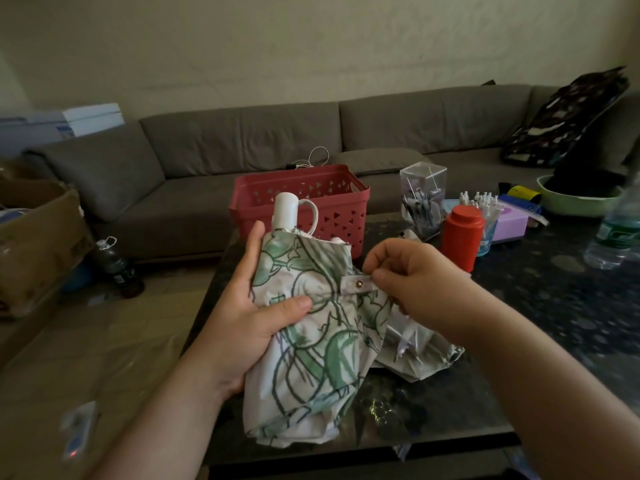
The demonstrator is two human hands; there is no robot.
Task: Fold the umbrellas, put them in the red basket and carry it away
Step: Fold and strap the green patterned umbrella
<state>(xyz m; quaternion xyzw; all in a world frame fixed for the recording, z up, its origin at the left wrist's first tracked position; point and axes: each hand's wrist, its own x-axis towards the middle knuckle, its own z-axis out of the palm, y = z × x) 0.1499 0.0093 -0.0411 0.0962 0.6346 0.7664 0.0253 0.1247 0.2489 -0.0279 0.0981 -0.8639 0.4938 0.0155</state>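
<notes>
A folded white umbrella [311,341] with green leaf print is held over the near edge of the dark table [554,306], its white handle [285,207] pointing up. My left hand [249,306] grips its bundled canopy, thumb pressed across the front. My right hand [412,282] pinches the closing strap [358,284], whose snap button shows, wrapped round the canopy. A second, grey folded umbrella [419,355] lies on the table under my right hand, partly hidden. The red basket [301,202] stands behind the handle at the table's far edge, and it looks empty.
On the table to the right stand a red canister [462,237], a clear pen box [422,199], small white bottles, a purple box, a green bowl [578,202] and a water bottle [616,230]. A grey sofa [242,150] runs behind. A cardboard box [38,244] and a dark bottle [117,268] sit left on the floor.
</notes>
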